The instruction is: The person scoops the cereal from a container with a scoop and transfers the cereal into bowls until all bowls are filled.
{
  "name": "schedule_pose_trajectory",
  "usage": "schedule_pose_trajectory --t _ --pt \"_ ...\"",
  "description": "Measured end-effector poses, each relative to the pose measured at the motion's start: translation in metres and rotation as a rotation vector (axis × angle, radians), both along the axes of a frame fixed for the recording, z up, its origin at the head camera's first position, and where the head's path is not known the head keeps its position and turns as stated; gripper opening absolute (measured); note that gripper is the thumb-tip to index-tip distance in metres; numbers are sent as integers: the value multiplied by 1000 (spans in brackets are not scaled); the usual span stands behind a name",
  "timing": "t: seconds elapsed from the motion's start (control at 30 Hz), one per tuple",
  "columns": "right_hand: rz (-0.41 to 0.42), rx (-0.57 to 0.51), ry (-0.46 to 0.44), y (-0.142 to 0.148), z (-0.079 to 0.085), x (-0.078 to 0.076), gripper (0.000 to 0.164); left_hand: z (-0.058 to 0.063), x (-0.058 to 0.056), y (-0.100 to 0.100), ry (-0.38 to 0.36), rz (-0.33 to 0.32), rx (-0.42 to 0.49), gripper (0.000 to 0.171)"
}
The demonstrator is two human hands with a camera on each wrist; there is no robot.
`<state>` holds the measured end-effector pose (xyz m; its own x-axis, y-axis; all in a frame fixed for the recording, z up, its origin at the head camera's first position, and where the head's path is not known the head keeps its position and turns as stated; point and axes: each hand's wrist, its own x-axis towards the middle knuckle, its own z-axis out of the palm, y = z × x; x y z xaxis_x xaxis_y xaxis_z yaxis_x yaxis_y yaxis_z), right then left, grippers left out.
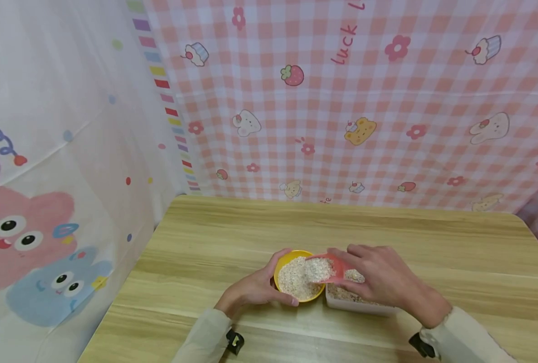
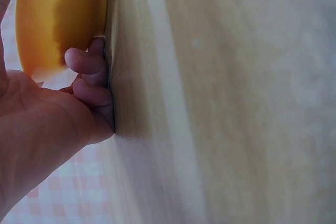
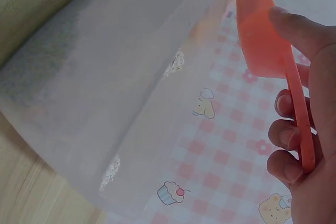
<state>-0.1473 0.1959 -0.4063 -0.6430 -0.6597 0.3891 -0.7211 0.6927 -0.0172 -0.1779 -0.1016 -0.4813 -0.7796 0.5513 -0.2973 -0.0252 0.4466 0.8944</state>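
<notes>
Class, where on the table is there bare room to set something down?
The table is bare behind the yellow bowl, up to the checked curtain, left of the left grip, and right of the right grip. Crowded: around the grips, where bowl, red scoop and container bunch together.

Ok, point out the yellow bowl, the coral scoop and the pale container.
Yellow bowl (image 2: pixel 42 19), left wrist view: on its outer wall.
Coral scoop (image 3: pixel 268 51), right wrist view: on its broad head.
Pale container (image 1: pixel 357 306), head view: on its near side wall.
</notes>
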Motion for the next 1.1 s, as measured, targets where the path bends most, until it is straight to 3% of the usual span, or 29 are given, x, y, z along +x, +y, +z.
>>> schedule_pose_trajectory --t 0.4,1.1 --pt "76 -30 68 -3 1 -3 57 0 1 0 -21 17 5 113" --pt "124 -4 43 -14 11 -5 52 -1 0 1 -28 12 17 111"
